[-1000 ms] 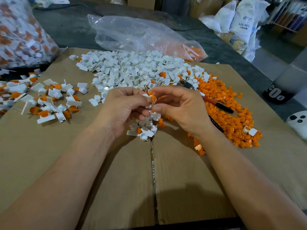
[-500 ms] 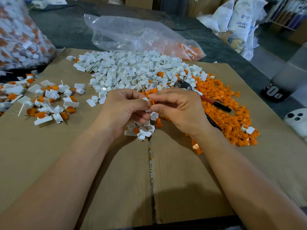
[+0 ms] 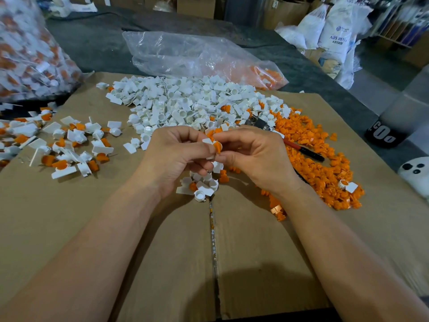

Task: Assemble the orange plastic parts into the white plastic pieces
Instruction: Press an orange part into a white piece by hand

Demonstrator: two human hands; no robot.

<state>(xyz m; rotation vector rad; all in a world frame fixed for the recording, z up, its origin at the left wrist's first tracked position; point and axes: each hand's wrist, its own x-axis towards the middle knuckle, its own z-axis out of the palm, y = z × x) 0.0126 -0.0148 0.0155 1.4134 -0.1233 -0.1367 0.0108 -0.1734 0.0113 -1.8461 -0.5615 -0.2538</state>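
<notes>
**Hands meet mid-sheet, orange part against white piece**

Surface: flat brown cardboard sheet (image 3: 162, 240) w/ a taped seam down the middle, laid over a dark grey table (image 3: 97, 43). The room looks like a storeroom: white sacks (image 3: 336, 31) stacked back right, cardboard boxes (image 3: 195, 5) along the far side.

Task stuff: left hand (image 3: 171, 156) and right hand (image 3: 255, 159) are up off the sheet at centre, fingertips touching. The left grip pinches a small white piece (image 3: 207, 141) btw thumb and forefinger. The right grip pinches an orange part (image 3: 217, 146), pressed against that white piece. Fully seated or not, can't tell.

A heap of white pieces (image 3: 190, 103) lies beyond the hands and a heap of orange parts (image 3: 325, 163) to the right, the two running together where they meet. Joined white-and-orange units (image 3: 69, 147) lie scattered on the left of the sheet. A small cluster (image 3: 202, 187) of mostly white bits sits right under the hands.

Around: a clear plastic bag (image 3: 197, 56), nearly flat w/ a few orange bits inside, lies behind the white heap. A fuller bag (image 3: 27, 54) of white-and-orange bits stands far left. A red-and-black tool (image 3: 304, 151) lies on the orange heap just beside the right hand, partly hidden by it. At the right edge are a dark container (image 3: 383, 135) w/ white lettering and a white gadget (image 3: 415, 173) w/ dark dots. Both forearms cross the near half of the sheet.
</notes>
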